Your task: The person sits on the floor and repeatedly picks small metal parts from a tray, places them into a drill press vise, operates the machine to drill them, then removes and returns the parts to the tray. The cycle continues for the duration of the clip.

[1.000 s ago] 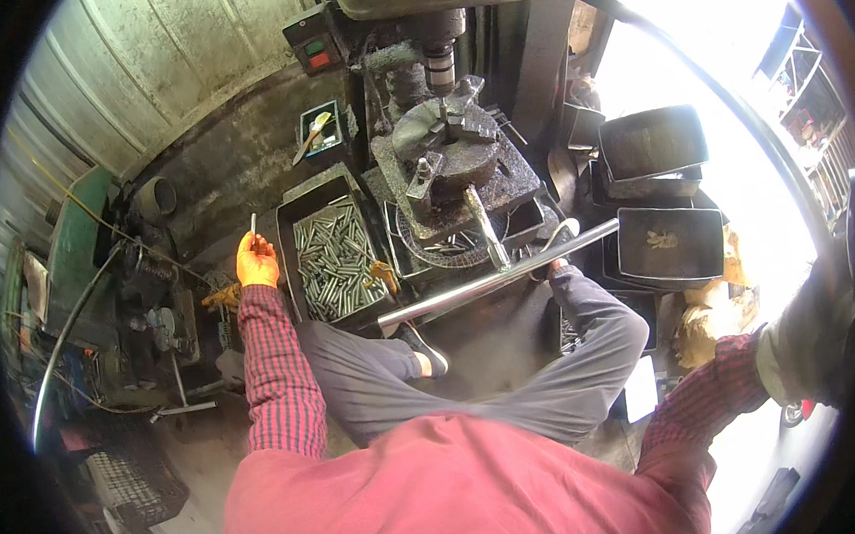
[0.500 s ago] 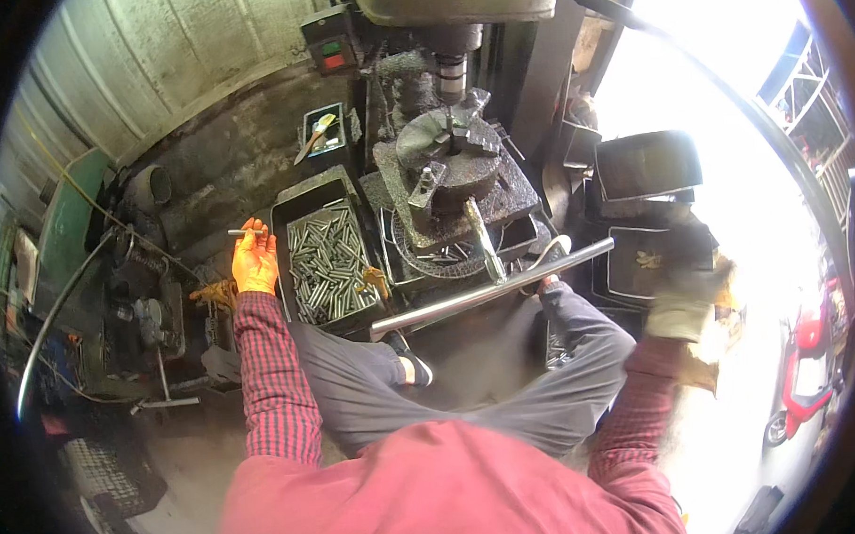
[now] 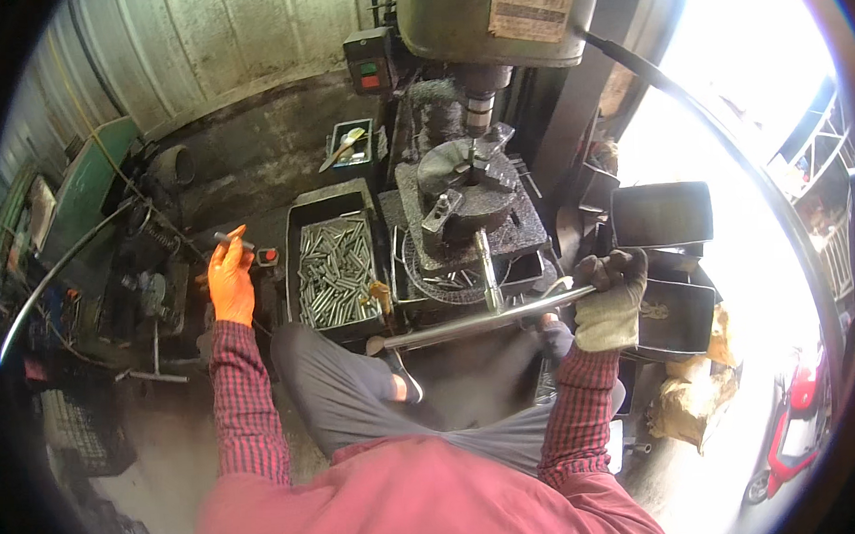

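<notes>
My left hand (image 3: 229,285), in an orange glove, pinches a short metal pin (image 3: 235,242) left of a bin of similar metal pins (image 3: 335,270). My right hand (image 3: 610,306), in a pale and dark work glove, is closed round the right end of a long shiny metal bar (image 3: 477,328). This bar lies across in front of my knees and meets a shorter rod (image 3: 489,272) coming from the chuck (image 3: 462,178). The chuck sits on a drill press table (image 3: 416,197) under the drill spindle (image 3: 479,115). The bar's end is hidden inside my right glove.
Behind the pin bin stands a small tray (image 3: 350,145) with a brush. A switch box (image 3: 369,62) with green and red buttons hangs by the drill press head (image 3: 466,21). Dark bins (image 3: 661,214) and a crumpled paper bag (image 3: 693,404) are at my right.
My right hand has come in from the far right and taken hold of the bar's end. My left hand has moved left, away from the bin, still with the pin. The view has shifted.
</notes>
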The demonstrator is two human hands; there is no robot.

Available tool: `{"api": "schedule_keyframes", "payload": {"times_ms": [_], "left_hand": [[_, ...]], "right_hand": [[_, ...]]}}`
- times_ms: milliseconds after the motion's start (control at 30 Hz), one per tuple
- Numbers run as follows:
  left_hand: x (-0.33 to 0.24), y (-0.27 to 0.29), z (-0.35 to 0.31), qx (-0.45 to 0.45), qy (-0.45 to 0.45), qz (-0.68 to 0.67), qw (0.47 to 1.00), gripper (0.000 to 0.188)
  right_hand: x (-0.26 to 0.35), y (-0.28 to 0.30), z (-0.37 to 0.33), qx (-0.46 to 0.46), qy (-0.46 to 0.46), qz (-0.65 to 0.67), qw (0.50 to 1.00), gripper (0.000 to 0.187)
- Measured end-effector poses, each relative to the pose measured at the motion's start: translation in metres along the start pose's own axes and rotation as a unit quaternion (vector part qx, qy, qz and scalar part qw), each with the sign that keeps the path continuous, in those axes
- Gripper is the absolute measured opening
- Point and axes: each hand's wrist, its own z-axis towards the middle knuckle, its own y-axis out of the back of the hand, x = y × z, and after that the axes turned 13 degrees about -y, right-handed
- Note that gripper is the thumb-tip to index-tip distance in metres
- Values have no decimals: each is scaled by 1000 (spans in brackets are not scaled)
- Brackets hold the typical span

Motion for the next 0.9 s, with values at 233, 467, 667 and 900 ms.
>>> {"api": "schedule_keyframes", "payload": {"times_ms": [233,467,667,900], "left_hand": [[-13,-63,-34,2,25,88,996,21],[67,-154,-169,187,-65,265,944,17],[128,-194,-202,177,-140,330,917,12],[174,-188,-232,166,-108,360,912,19]], "right_hand": [[-19,32,3,-84,-5,118,989,76],[-18,15,12,220,-89,32,971,72],[-20,18,10,186,-88,28,978,66],[-30,-53,-22,8,-57,23,998,51]]}}
